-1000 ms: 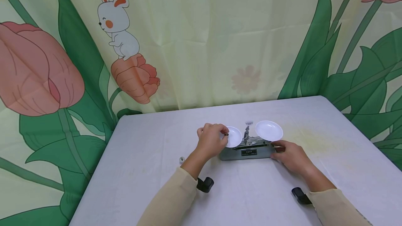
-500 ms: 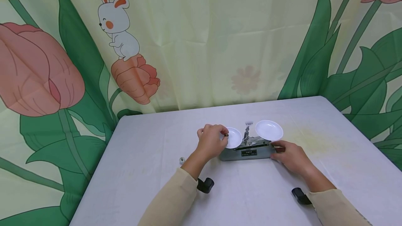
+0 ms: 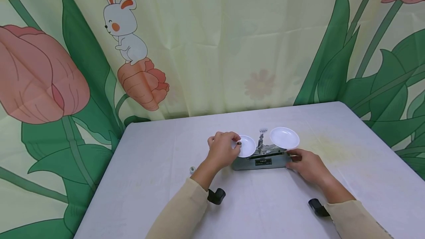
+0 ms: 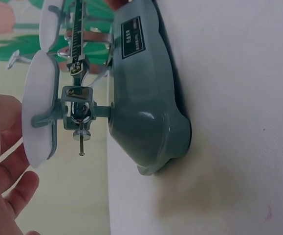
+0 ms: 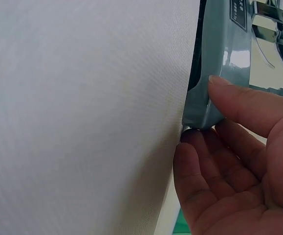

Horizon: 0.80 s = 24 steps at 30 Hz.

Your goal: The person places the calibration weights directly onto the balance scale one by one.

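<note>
With the fingertips of the left hand, pinches a small dark piece at the left pan of a two-pan table balance; too tiny and shadowed to identify. Cannot tell touching the pan from hovering just above. In the left wrist view, pinching fingertips hidden behind the pan, remaining fingers loosely bent and apart, hand cut off at the picture's edge.

With the right hand, grips the right end of the grey-green base, thumb on the front face, index finger behind, other fingers curled just past the end.

Balance upright on a white-covered table, between both hands. Left pan partly covered by the left hand; right pan in full view from the head, but cut off in the left wrist view. Dark label on the base, lettering too small to read. Central upright a silvery blur from the head; graduated beam clearer from the left wrist.

Near the left wrist, a small round silvery object, too small to name. Beige sleeves cut off below. Behind, a pale curtain printed with a rabbit and tulips, the tulips cropped by the edges.
</note>
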Tool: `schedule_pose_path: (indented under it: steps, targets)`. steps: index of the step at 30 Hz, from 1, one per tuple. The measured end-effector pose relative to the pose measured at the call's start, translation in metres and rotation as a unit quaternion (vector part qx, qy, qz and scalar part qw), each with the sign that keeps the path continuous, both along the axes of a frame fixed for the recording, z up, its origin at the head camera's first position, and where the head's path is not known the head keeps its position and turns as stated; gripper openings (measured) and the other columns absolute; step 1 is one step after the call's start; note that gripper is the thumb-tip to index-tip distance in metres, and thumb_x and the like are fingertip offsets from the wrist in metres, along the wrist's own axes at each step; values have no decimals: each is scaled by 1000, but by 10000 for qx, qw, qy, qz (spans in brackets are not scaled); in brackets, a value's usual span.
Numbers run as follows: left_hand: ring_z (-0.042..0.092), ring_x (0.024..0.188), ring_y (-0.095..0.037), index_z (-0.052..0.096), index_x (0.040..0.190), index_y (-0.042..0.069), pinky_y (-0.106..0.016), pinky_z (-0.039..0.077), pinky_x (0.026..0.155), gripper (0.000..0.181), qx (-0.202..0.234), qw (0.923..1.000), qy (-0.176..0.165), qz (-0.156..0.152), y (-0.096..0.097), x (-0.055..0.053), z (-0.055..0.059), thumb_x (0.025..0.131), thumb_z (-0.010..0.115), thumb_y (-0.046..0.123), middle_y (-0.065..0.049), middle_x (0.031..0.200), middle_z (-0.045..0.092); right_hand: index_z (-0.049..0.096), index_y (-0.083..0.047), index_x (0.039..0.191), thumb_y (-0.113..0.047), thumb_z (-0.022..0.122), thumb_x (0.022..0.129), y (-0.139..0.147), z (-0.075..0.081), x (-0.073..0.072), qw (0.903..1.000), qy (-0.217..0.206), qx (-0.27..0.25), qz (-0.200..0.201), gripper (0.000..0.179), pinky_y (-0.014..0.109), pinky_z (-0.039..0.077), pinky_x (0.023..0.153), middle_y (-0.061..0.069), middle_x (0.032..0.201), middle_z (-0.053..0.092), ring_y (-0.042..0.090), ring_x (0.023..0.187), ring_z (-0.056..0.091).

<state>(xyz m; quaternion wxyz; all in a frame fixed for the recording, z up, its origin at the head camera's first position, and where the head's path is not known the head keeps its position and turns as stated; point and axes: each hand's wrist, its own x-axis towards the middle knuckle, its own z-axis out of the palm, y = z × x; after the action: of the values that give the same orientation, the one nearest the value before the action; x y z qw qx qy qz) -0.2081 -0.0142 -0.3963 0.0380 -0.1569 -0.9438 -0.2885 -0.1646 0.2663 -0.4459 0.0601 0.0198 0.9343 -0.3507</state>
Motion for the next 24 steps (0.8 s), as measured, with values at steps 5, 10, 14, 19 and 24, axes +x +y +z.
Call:
schedule_pose_path:
  steps: [5,10,14,19,24]
  targets:
    - [51,110,-23,71,110,15,-55,28,104,19,39,10000,-57,6,-4,0,-1,92,72,21,5,105,69,52,8,136,-14,73,89,0,-1,0,10000,-37,-1,-19,57,63,43,96,33,129,57,50,121,52]
    - [53,112,-22,70,116,12,-47,34,103,25,364,9992,-157,-81,-12,3,0,92,69,18,2,111,68,51,8,136,-14,73,89,-1,0,0,10000,-63,18,-21,57,64,42,96,33,129,57,50,121,51]
    - [56,112,-22,69,119,9,-40,46,98,27,765,9965,-293,-160,-21,7,3,93,67,15,-2,115,67,51,8,136,-14,73,89,-1,-2,1,10000,-63,25,-30,56,64,42,96,33,129,57,50,121,52]
    - [58,114,-24,67,124,7,-41,48,97,30,979,9945,-337,-185,-35,9,6,95,67,13,-5,118,67,51,8,137,-14,73,89,-1,-2,1,9999,-89,17,-57,57,64,42,96,33,130,57,50,121,51]
    - [60,111,-23,64,127,5,-40,50,97,33,1113,9929,-398,-144,-49,12,2,94,68,10,-8,119,66,50,8,137,-14,73,89,-1,-2,1,9999,-99,-17,-72,58,64,43,96,33,129,57,50,120,52]
